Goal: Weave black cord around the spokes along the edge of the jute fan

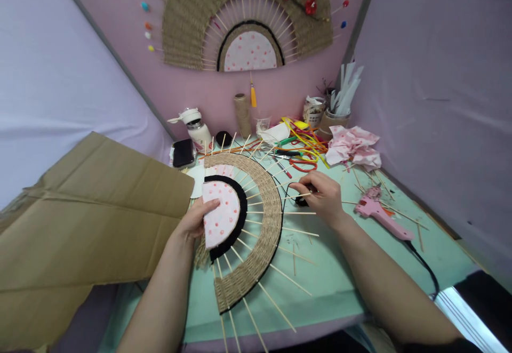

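A half-round woven fan [267,203] stands tilted over the table, its thin wooden sticks fanning out to the right. At its centre is a white half-disc with pink dots [224,217], bordered in black. My left hand [196,217] grips this centre by its straight edge, thumb on the dotted face and the other fingers behind. Black cord [282,203] runs along the outer edge of the woven band. Beyond that edge, my right hand [320,193] is closed in a pinch on the black cord, with a small dark bundle just under the fingers.
A pink glue gun [382,217] lies at right among loose sticks. Scissors [304,165], coloured strips and crumpled pink paper [354,146] fill the back. A cardboard sheet [100,219] covers the left. A finished-looking fan [184,27] hangs on the wall.
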The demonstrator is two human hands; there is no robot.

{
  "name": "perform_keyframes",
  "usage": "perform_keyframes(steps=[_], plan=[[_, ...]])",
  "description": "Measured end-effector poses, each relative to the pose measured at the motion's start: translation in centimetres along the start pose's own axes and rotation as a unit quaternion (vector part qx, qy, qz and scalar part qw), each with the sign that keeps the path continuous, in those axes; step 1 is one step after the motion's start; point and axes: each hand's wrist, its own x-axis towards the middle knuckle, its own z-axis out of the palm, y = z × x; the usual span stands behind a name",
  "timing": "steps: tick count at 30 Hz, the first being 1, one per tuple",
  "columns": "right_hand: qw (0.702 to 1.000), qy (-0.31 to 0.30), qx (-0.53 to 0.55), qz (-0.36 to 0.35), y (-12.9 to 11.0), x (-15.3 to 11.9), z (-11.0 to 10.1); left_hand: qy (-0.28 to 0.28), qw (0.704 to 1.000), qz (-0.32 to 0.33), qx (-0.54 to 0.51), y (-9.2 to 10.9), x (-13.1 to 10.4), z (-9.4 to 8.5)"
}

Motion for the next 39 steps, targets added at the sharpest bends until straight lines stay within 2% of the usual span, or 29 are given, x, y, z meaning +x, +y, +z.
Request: perform_keyframes(steps=[4, 9, 12, 16, 23, 30, 39], plan=[[1.0, 0.004, 0.002, -0.022, 0.6, 0.4, -0.7, 0.007, 1.0, -0.004, 0.007, 0.0, 0.1, -0.3], [0.999, 0.03, 0.008, -0.017, 0.7, 0.8, -1.3, 0.0, 1.0, -0.009, 0.014, 0.0, 0.1, -0.5], [0.999, 0.04, 0.012, 0.007, 0.6, 1.0, -1.6, -0.013, 1.0, -0.012, 0.023, 0.0, 0.0, -0.5], [0.996, 0.045, 0.011, 0.073, 0.4, 0.9, -1.6, -0.015, 1.0, -0.015, 0.021, 0.0, -0.1, -0.6], [0.983, 0.014, 0.061, 0.17, 0.0, 0.4, -0.5, -0.025, 0.999, -0.008, 0.02, -0.1, -0.2, -0.5], [0.972, -0.083, 0.106, 0.194, -0.9, -0.4, 1.0, -0.067, 0.997, -0.029, 0.033, -0.6, -0.4, 0.1], [0.977, -0.047, 0.101, 0.184, -1.3, 0.3, 0.2, -0.088, 0.996, -0.016, 0.031, -0.9, -0.2, -0.2]])
